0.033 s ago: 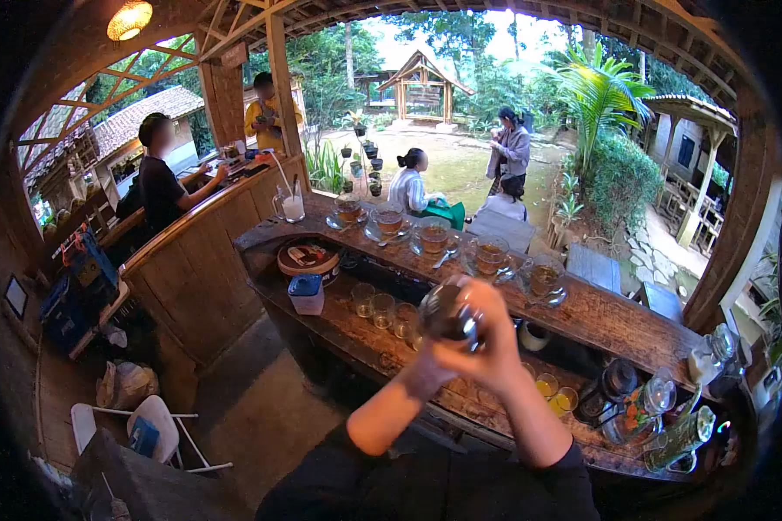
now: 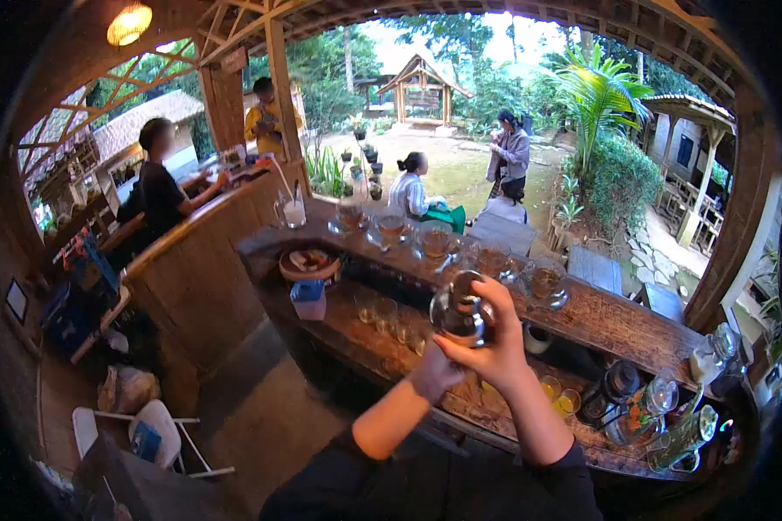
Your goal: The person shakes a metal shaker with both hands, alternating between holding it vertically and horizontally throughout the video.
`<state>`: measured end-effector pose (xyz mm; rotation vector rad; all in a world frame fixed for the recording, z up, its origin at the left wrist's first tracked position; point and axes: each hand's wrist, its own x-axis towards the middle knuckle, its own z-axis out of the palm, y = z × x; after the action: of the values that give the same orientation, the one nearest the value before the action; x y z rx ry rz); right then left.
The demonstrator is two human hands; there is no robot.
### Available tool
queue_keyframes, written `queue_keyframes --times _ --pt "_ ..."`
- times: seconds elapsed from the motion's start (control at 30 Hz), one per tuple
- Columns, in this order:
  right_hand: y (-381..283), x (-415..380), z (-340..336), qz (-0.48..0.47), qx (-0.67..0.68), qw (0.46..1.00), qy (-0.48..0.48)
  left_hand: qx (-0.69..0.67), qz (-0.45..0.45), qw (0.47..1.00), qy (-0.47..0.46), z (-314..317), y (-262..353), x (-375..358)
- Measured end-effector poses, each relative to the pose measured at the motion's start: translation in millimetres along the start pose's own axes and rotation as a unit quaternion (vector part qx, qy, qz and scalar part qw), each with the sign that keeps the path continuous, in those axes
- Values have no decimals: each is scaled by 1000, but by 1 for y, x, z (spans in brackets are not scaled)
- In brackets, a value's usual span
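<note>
Above the lower counter, my right hand (image 2: 500,343) is wrapped around a round, shiny glass jar (image 2: 457,314) with dark patches showing through it. The jar is tilted, and its kind of contents is hidden by reflections. Just beneath it is my left hand (image 2: 436,375), smeared by motion, its fingers hidden behind the right hand and jar. Beyond the jar, glass cups of amber drink (image 2: 434,241) stand on saucers along the raised bar. Several small glasses (image 2: 385,314) line the lower counter to the left of my hands.
A lidded plastic tub (image 2: 308,301) and a round wooden box (image 2: 309,262) sit on the lower counter's left. Yellow-filled glasses (image 2: 567,402), a dark jar (image 2: 621,378) and a green glass pitcher (image 2: 695,434) stand right. People (image 2: 161,178) are behind the side counter; others are outside.
The jar has turned in my hands and shifted slightly right, showing more clear glass. My right fingers have shifted around it, and my left hand stays below.
</note>
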<state>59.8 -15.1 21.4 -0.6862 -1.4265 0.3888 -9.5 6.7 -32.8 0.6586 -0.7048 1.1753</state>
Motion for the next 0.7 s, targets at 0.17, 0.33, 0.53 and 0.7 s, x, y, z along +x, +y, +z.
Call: queue_keyframes --times 0.17,0.33,0.53,0.7 --pt "-38 0 32 -303 -200 915 -178 -83 -278 957 -25 -27 59 32" --pt "1 30 28 -141 -142 969 -147 64 -281 921 260 -35 68 27" --pt "-63 30 77 -432 -142 862 -225 -269 -360 892 44 -49 103 50" --pt "9 59 67 -315 -230 905 -172 -159 -387 854 310 -52 125 73"
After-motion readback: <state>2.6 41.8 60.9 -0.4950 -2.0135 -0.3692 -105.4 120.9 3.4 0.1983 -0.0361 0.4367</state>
